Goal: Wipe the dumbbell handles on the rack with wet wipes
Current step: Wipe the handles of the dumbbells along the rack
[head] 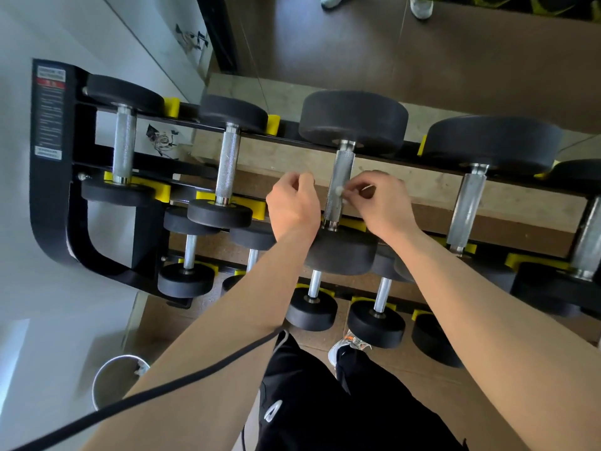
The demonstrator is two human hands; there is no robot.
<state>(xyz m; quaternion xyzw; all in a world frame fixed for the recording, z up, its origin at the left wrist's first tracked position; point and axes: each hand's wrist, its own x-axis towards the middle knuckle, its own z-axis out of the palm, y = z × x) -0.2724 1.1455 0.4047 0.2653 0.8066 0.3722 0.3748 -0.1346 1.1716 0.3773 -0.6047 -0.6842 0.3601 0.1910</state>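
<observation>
The right hand [385, 203] is pinching a small white wad of wet wipe [340, 190] between thumb and fingertips and pressing it against the right edge of a knurled dumbbell handle [341, 167], the third along the top row. The left hand [292, 203] is hovering just beside the same handle on its left, fingers curled inward; whether it is holding anything cannot be told. Both hands are working in the open gap between the dumbbell's two black heads, with the far head above the knuckles and the near head under the wrists. The neighbouring handle on the left [227, 167] and the thicker one on the right [466, 206] are standing well apart from the hands.

The black rack [48, 190] is carrying the dumbbells in yellow saddles [170, 106], and a lower row of small dumbbells [312, 307] is sitting near the person's shoe [348, 348]. A black cable [195, 372] is crossing the left forearm. A round bin [113, 379] is standing by the white wall on a brown floor.
</observation>
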